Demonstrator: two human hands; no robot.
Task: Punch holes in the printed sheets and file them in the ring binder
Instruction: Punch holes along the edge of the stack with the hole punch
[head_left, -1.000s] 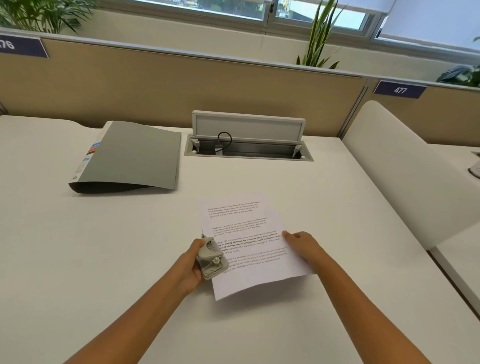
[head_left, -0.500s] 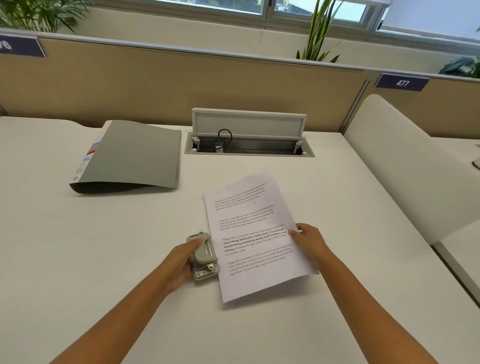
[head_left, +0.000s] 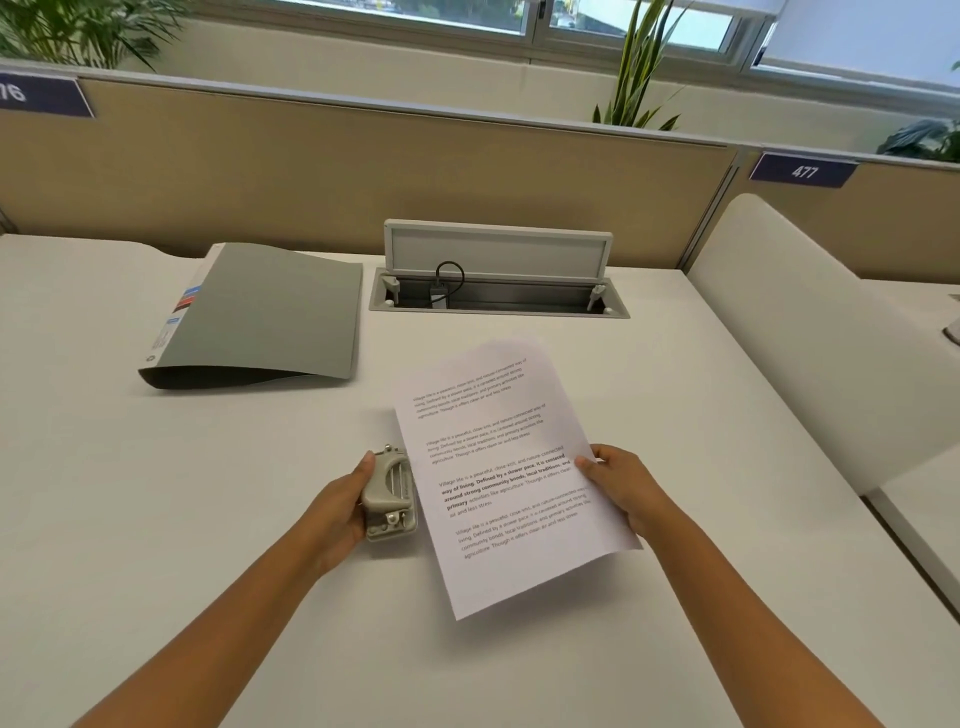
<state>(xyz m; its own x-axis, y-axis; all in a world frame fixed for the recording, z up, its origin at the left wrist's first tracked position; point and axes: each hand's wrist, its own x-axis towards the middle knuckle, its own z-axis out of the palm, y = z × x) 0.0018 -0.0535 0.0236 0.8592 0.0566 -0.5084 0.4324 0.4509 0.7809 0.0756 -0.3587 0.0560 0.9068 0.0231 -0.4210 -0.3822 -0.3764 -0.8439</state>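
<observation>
A printed sheet (head_left: 498, 467) is lifted off the white desk, tilted, with my right hand (head_left: 621, 488) pinching its right edge. Just left of the sheet's left edge sits a small grey hole punch (head_left: 388, 493) on the desk, and my left hand (head_left: 340, 506) grips it from the left side. The sheet's edge lies beside the punch's slot; whether it is inside I cannot tell. A grey ring binder (head_left: 260, 317) lies closed at the back left of the desk, spine to the left.
An open cable tray with a raised lid (head_left: 496, 280) is set into the desk behind the sheet. A beige partition (head_left: 363, 171) runs along the back. A white curved divider (head_left: 810, 332) bounds the desk on the right.
The punch came off the sheet's left edge and now rests on the desk beside it. My right hand has lifted the sheet and shifted it to the right.
</observation>
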